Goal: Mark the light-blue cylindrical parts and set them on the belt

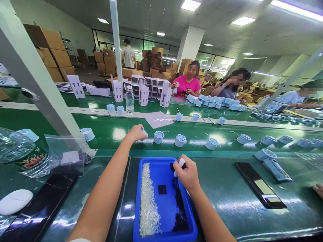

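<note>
My left hand point(136, 132) reaches over the green belt, its fingers closed on a light blue plastic part point(144, 134) that they partly cover. My right hand point(187, 173) is above the right side of a blue tray point(194, 232), wrapped round a white pen-like tool point(181, 162). Small translucent pieces point(147, 205) form a band down the tray's left side. Black pieces point(179, 211) lie along its right side, and a black square point(162, 189) rests between. Close to my left hand on the belt stands a round light blue part point(158, 137), with another point(180, 140) to its right.
More light blue parts point(212, 143) sit along the belt to the right. A dark phone point(259, 185) lies right of the tray. Large bottle point(25, 154), plastic bag point(67, 154) and white oval object point(15, 201) are at left. Co-workers point(188, 85) sit across the line.
</note>
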Demonstrator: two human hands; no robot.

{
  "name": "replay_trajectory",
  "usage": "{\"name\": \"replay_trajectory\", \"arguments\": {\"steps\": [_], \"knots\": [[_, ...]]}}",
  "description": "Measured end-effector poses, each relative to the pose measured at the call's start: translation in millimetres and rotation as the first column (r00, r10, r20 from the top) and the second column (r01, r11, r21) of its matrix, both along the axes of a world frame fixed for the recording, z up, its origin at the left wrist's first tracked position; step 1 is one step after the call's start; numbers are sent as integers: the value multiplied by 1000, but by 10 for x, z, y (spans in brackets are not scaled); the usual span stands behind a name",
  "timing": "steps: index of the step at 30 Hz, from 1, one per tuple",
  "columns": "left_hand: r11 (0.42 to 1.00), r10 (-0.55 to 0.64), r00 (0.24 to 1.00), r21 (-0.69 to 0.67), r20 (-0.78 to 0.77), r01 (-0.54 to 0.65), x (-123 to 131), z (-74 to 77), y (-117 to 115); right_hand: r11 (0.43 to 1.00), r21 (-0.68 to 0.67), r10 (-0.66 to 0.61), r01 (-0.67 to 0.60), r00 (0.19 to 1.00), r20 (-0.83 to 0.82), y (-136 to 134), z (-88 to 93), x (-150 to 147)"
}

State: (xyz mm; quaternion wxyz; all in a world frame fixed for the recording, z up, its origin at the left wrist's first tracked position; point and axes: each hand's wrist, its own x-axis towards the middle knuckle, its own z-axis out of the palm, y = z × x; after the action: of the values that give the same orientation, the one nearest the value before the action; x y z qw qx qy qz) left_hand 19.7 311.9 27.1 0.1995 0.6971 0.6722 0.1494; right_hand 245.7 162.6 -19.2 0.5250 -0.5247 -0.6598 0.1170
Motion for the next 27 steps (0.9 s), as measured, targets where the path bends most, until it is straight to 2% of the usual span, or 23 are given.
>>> {"name": "replay_trajectory", "arguments": {"steps": [4, 11, 18, 27], "knots": [[997, 25, 991, 64, 132, -34, 17, 76, -22, 999, -31, 18, -18, 1000, -16, -6, 11, -25], [984, 9, 979, 175, 203, -45, 48, 196, -73, 1000, -19, 21, -22, 999, -46, 0, 0, -19], [979, 25, 966, 191, 258, -76, 104, 315, -146, 999, -24, 40, -41, 999, -18, 0, -10, -36], [975, 15, 931, 200, 366, -94, 107, 308, -175, 999, -33, 37, -37, 999, 17, -6, -13, -21]]}}
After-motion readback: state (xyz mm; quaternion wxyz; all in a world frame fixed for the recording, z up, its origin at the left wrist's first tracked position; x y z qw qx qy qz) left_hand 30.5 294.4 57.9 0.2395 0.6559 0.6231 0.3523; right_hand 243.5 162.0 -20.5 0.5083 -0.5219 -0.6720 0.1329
